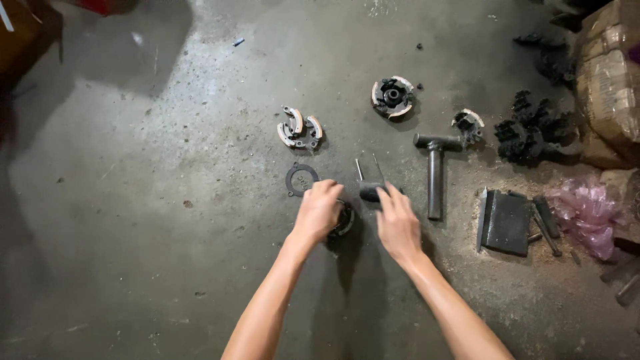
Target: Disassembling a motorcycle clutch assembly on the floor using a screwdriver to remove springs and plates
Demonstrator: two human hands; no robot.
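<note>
1. Concrete floor [167, 200] carries the spread parts.
2. Left hand [319, 210] presses a dark round part [345, 220] down, fingers clasped over it, steadying it just below the flat ring plate [301, 179].
3. Right hand [398, 223], fingers closed, grips a dark tool handle [371, 192] right of that plate.

Bare concrete floor [167, 200] is filling the view — grey, stained, speckled with grit. Shadow is pooling along the left edge, while light is falling brighter across the middle — dust gathering at right.
</note>
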